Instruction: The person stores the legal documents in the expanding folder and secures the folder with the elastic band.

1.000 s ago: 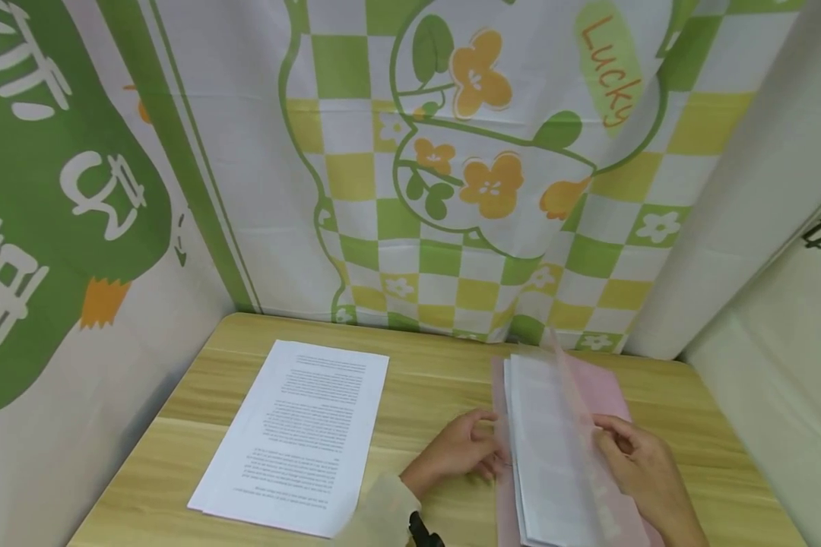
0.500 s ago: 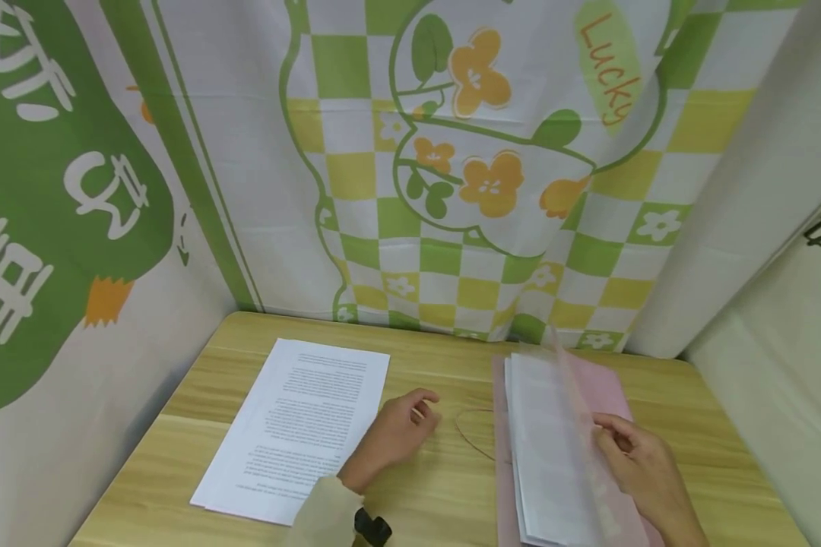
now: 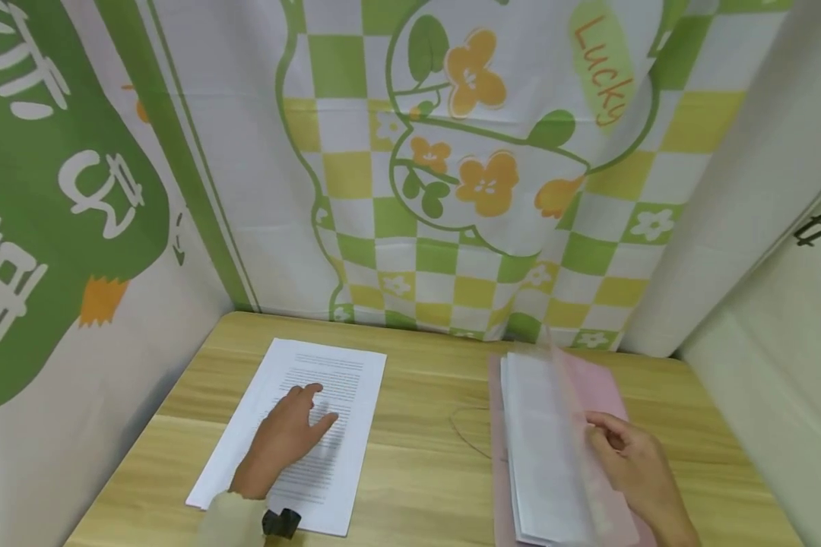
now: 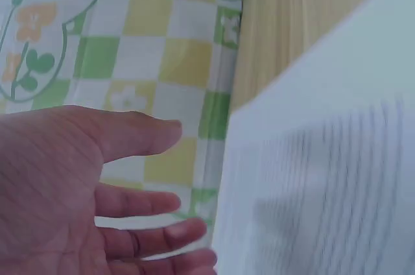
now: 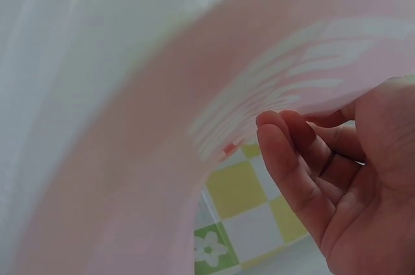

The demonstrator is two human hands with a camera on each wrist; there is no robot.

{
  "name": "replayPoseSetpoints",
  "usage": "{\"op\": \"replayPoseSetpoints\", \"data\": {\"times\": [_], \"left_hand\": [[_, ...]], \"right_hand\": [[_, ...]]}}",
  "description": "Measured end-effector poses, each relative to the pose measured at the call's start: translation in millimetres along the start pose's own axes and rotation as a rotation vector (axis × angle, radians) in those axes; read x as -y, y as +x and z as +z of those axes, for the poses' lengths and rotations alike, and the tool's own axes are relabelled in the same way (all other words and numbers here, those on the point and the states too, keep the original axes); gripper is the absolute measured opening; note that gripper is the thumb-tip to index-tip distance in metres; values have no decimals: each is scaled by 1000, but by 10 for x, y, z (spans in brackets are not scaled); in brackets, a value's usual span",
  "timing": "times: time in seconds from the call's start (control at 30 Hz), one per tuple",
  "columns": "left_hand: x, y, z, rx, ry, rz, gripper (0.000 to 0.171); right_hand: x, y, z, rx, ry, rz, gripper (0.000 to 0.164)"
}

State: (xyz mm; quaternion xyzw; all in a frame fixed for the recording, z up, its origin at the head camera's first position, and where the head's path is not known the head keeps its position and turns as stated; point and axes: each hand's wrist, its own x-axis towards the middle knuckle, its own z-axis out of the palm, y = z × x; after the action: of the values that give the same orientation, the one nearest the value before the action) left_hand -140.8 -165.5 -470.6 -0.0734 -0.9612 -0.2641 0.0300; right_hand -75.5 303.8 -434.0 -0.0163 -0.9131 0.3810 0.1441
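Observation:
Over a stack of printed paper point(image 3: 349, 387) on the left of the table hovers my left hand point(image 3: 280, 437), thumb and fingers spread and holding nothing. The left wrist view has the same hand point(image 4: 65, 191) beside the printed sheets point(image 4: 298, 165); contact is hard to tell. On the right lies a pink file folder point(image 3: 598, 391), partly opened, with white sheets and clear sleeves point(image 3: 537, 433) inside. My right hand point(image 3: 639, 467) pinches the edge of its raised pink cover. Close up, the right hand's fingertips point(image 5: 269, 122) meet the bent translucent cover point(image 5: 142, 139).
A thin elastic cord point(image 3: 460, 438) loops out from the folder's left edge onto the wooden table point(image 3: 424, 456). A patterned curtain point(image 3: 438, 251) hangs right behind the table, and cloth walls stand at both sides.
My left hand has left the folder's left edge and the cord, moving left over the printed stack. The cord now lies loose. My right hand keeps its hold on the cover.

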Motion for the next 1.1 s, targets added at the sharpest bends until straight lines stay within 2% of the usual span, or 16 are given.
{"op": "replayPoseSetpoints", "data": {"times": [0.23, 0.43, 0.57, 0.77, 1.1], "left_hand": [[297, -103, -96, 54, 100, -113, 82], [442, -147, -151, 50, 108, -201, 103], [491, -146, -160, 42, 103, -237, 107], [514, -150, -115, 29, 164, -274, 112], [562, -143, -53, 12, 191, -292, 119]], "right_hand": [[-8, -1, -6, 7, -4, 22, 25], [0, 6, -8, 1, -18, 11, 24], [2, 7, -24, -6, -41, 1, 23], [-2, 16, -25, -23, -53, -28, 21], [4, 4, -10, -1, -24, 25, 24]]}}
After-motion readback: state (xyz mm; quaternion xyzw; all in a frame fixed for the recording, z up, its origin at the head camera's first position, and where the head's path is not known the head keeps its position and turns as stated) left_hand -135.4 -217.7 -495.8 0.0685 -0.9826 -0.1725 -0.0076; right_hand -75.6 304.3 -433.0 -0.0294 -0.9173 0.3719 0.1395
